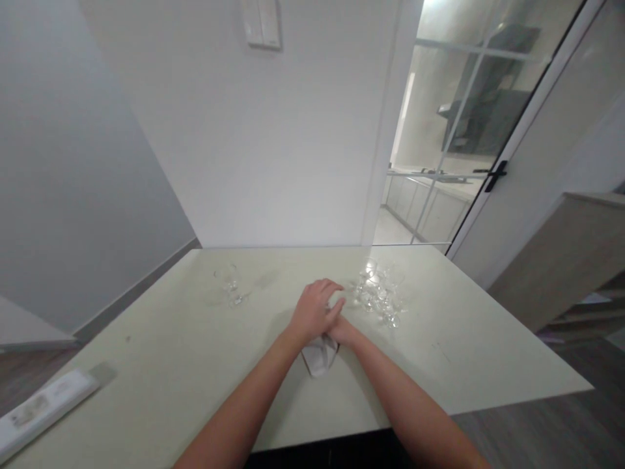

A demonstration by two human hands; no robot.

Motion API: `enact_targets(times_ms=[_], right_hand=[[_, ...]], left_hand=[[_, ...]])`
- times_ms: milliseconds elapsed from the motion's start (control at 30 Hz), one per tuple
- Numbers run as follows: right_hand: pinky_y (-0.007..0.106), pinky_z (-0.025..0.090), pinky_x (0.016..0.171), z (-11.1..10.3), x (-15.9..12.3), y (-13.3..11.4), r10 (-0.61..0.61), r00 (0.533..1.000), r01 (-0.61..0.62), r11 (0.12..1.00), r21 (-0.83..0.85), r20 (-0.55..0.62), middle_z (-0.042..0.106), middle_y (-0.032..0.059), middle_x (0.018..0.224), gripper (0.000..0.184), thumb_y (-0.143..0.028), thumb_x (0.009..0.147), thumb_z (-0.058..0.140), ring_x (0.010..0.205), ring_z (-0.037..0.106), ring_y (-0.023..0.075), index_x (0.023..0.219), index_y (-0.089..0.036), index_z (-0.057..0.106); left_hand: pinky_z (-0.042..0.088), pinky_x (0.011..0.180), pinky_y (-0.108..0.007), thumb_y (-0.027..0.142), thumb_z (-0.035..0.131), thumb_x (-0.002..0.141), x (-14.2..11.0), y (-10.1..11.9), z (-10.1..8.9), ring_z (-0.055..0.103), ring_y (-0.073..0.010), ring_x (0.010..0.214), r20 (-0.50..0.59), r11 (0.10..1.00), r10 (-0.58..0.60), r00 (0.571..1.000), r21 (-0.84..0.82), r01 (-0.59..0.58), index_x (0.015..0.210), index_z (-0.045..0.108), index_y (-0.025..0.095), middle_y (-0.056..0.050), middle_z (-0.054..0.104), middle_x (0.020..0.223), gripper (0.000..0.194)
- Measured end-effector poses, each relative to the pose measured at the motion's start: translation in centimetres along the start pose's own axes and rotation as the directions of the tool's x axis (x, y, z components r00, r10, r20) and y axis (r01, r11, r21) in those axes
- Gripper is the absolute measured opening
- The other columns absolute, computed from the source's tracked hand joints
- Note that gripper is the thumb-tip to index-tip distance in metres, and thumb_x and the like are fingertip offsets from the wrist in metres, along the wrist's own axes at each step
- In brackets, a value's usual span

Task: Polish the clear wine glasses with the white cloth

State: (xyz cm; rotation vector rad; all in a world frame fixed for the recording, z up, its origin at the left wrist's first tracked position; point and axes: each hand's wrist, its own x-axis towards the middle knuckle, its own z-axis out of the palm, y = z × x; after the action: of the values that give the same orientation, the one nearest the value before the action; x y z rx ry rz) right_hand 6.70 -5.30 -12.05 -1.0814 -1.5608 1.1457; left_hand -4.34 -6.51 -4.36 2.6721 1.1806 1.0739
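White crumpled cloth (319,355) is clutched between my left hand (312,311) and right hand (342,331); the clear glasses cluster (379,296) waits beside, one lone clear glass (229,284) apart.

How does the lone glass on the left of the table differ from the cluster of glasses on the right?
The lone glass stands by itself, well left of both hands; the cluster of glasses is several packed close together. The lone glass has bare table around it and no hand near it; the cluster sits just right of the left hand and right hand, which hold a white cloth. Both are clear glass and stand on the table.
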Motion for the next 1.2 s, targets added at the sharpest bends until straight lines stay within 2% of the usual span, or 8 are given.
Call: enact_targets(times_ms=[67, 167, 400, 500, 867, 967, 1100, 1200], right_hand=[[0.042, 0.032, 0.112, -0.1, -0.4, 0.1, 0.052, 0.998, -0.054, 0.996, 0.066, 0.030, 0.068, 0.0032, 0.117, 0.039, -0.049, 0.080, 0.058, 0.121, 0.054, 0.0261, 0.107, -0.024, 0.070], [0.045, 0.023, 0.115, -0.3, -0.6, 0.6, 0.200, 0.979, -0.193, 0.969, 0.153, -0.032, 0.064, 0.0057, 0.124, 0.047, -0.057, 0.076, 0.061, 0.128, 0.048, 0.0279, 0.108, -0.022, 0.070], [0.045, 0.029, 0.111, -1.1, -0.6, 1.3, 0.166, 0.983, -0.137, 0.947, 0.289, -0.081, 0.069, 0.0063, 0.114, 0.042, -0.051, 0.073, 0.064, 0.118, 0.056, 0.0275, 0.099, -0.020, 0.072], [0.044, 0.033, 0.108, -1.5, -0.6, 1.2, 0.128, 0.982, -0.078, 0.945, 0.318, -0.141, 0.071, 0.0062, 0.105, 0.037, -0.047, 0.068, 0.064, 0.114, 0.057, 0.0287, 0.091, -0.019, 0.072], [0.043, 0.033, 0.109, -1.4, -1.0, 0.8, 0.043, 0.993, -0.017, 0.976, 0.219, -0.114, 0.070, 0.0056, 0.103, 0.027, -0.040, 0.066, 0.062, 0.115, 0.055, 0.0280, 0.085, -0.022, 0.071], [0.044, 0.035, 0.107, -1.4, -1.0, 0.7, 0.019, 0.996, -0.004, 0.985, 0.174, -0.088, 0.070, 0.0061, 0.107, 0.029, -0.037, 0.065, 0.062, 0.113, 0.056, 0.0285, 0.088, -0.021, 0.070], [0.046, 0.031, 0.110, -1.3, -0.9, 0.7, -0.031, 0.999, 0.036, 0.991, 0.129, -0.041, 0.068, 0.0065, 0.111, 0.033, -0.034, 0.064, 0.061, 0.114, 0.055, 0.0288, 0.093, -0.021, 0.070], [0.043, 0.028, 0.112, -1.0, -0.9, 0.3, -0.102, 0.995, 0.098, 0.987, 0.127, 0.022, 0.067, 0.0041, 0.115, 0.034, -0.032, 0.067, 0.058, 0.116, 0.054, 0.0263, 0.098, -0.023, 0.069]], left_hand=[[0.038, 0.100, -0.042, 0.027, 0.054, 0.087, -2.1, -3.3, -2.4, 0.053, -0.0235, 0.113, -0.380, 0.997, -0.033, 0.925, 0.050, 0.056, 0.113, 0.055, 0.020, -0.010, 0.060, 0.113, 0.027], [0.029, 0.107, -0.050, 0.028, 0.065, 0.076, -4.9, -8.1, -4.6, 0.042, -0.0295, 0.128, -0.757, 0.959, -0.106, 0.645, 0.093, 0.266, 0.120, 0.044, 0.017, -0.016, 0.048, 0.129, 0.050], [0.021, 0.114, -0.045, 0.036, 0.079, 0.063, -6.6, -14.8, -3.7, 0.032, -0.0286, 0.135, -0.822, 0.773, -0.526, 0.219, -0.354, 0.527, 0.135, 0.023, 0.014, -0.019, 0.032, 0.140, 0.094], [0.028, 0.110, -0.045, 0.030, 0.083, 0.057, -6.9, -16.7, -2.3, 0.040, -0.0277, 0.129, -0.672, 0.625, -0.727, 0.141, -0.562, 0.542, 0.129, 0.027, 0.017, -0.017, 0.040, 0.133, 0.092], [0.046, 0.073, -0.026, 0.023, 0.068, 0.071, -5.9, -16.6, -2.0, 0.057, -0.0105, 0.070, -0.538, 0.593, -0.805, 0.251, -0.700, 0.399, 0.106, 0.042, 0.019, 0.002, 0.055, 0.080, 0.044], [0.042, 0.057, -0.021, 0.031, 0.065, 0.074, -5.1, -13.6, -2.1, 0.051, -0.0084, 0.057, -0.454, 0.611, -0.778, 0.435, -0.707, 0.356, 0.107, 0.046, 0.019, 0.005, 0.052, 0.074, 0.040], [0.042, 0.055, -0.020, 0.037, 0.066, 0.075, -4.6, -8.9, -1.6, 0.052, -0.0091, 0.061, -0.111, 0.615, -0.548, 0.829, -0.725, 0.309, 0.101, 0.050, 0.019, -0.001, 0.061, 0.085, 0.036], [0.041, 0.055, -0.019, 0.039, 0.069, 0.074, -4.7, -6.6, -1.2, 0.053, -0.0095, 0.065, 0.158, 0.569, -0.316, 0.935, -0.757, 0.321, 0.101, 0.051, 0.018, -0.005, 0.064, 0.097, 0.039]])
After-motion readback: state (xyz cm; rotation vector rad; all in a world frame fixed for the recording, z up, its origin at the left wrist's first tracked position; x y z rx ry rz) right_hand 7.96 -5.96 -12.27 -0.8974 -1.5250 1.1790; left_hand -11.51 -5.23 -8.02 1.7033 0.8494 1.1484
